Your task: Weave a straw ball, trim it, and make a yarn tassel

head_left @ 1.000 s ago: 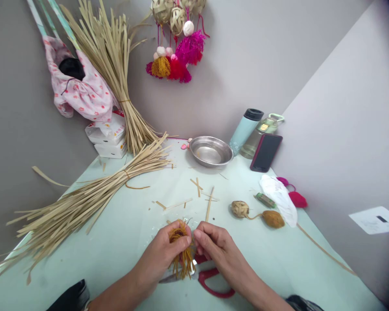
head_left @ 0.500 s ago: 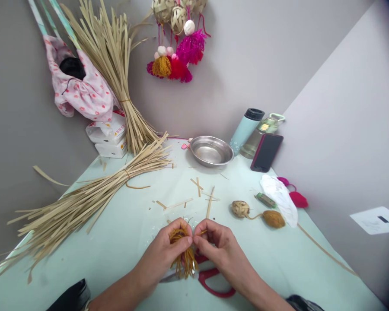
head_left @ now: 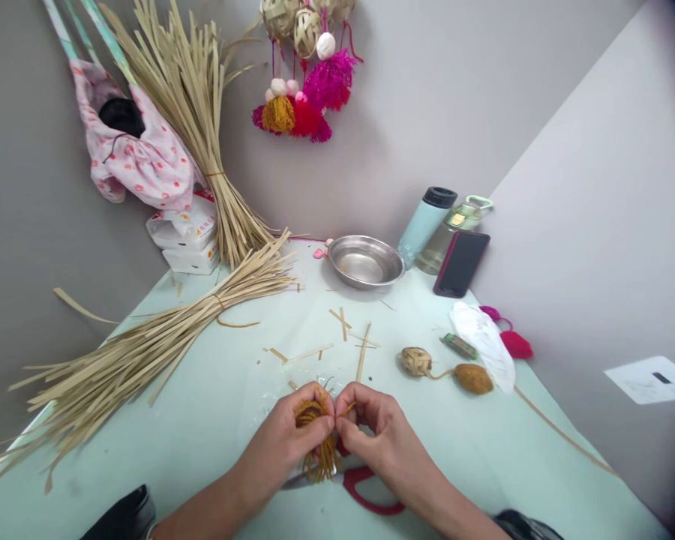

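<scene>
Since the earlier frames the right hand [head_left: 379, 436] is closing in on the left hand [head_left: 284, 444], and the two are now meeting knuckle to knuckle slightly farther up the bench [head_left: 225, 397]. The left fingers [head_left: 322, 425] are curling shut round the head of the mustard yarn tassel [head_left: 310, 414], apparently keeping it bunched while its strands are hanging loose near the bench. The right fingers [head_left: 346, 429] are pinching a short yarn end [head_left: 348, 408] at that head, seemingly holding it taut. The red-handled scissors [head_left: 371, 501] are lying directly beneath the hands, within easy reach.
</scene>
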{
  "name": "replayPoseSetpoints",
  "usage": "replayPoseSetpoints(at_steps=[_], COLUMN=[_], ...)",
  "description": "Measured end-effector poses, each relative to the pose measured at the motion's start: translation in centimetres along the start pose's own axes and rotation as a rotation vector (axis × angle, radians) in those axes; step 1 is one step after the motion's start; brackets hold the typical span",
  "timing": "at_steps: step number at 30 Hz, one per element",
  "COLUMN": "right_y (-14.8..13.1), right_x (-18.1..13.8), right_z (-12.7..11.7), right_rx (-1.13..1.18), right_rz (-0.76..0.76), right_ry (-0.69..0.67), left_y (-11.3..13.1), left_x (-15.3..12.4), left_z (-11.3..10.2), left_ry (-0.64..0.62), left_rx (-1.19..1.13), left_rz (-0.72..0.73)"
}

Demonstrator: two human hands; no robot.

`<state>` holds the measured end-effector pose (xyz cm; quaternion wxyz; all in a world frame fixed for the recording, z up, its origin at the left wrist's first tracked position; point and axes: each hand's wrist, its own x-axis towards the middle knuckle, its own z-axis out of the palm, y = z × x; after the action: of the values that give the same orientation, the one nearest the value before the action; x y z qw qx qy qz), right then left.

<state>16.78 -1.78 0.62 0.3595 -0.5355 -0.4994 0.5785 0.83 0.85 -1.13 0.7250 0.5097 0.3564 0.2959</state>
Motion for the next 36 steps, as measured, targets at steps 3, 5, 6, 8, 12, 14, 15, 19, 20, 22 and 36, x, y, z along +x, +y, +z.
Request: replayPoseSetpoints(at_steps=[3,5,6,8,12,14,15,19,20,22,36], right_y=[-0.1,-0.1,-0.1,0.0,0.3,0.4,0.4,0.2,0.1,-0.1,0.1], right_x=[-0.1,-0.1,0.0,0.1,0.2,0.3,0.3,0.1,0.1,0.0,0.4], right_z=[0.1,0.2,0.2,0.2,0.1,0.0,-0.1,-0.4,-0.5,-0.7,-0.8], right_rx=[-0.017,-0.009,-0.006,-0.005,0.025,0.049,0.055,0.019,-0.001,-0.058,0.087], right_rz=[0.006,0.007,0.004,0.003,-0.012,-0.026,-0.033,-0.065,-0.072,-0.082,-0.038], right_ry=[-0.006,-0.013,-0.015,-0.013,-0.006,-0.027,-0.043,-0.082,-0.077,-0.047,-0.042], left_y=[-0.1,-0.1,-0.1,-0.1,0.0,-0.1,-0.1,-0.2,-0.2,-0.2,0.0], left_x=[0.1,0.1,0.1,0.1,0.2,0.2,0.2,0.0,0.0,-0.1,-0.1], left_z=[0.1,0.1,0.2,0.2,0.2,0.2,0.3,0.3,0.3,0.3,0.4], left_ry=[0.005,0.018,0.026,0.043,0.058,0.058,0.058,0.032,0.03,0.042,0.059], left_rx=[-0.039,-0.103,-0.137,-0.194,-0.238,-0.229,-0.22,-0.186,-0.175,-0.141,-0.138], left_rz=[-0.017,-0.03,-0.03,-0.029,-0.042,-0.043,-0.039,-0.034,-0.036,-0.033,-0.016])
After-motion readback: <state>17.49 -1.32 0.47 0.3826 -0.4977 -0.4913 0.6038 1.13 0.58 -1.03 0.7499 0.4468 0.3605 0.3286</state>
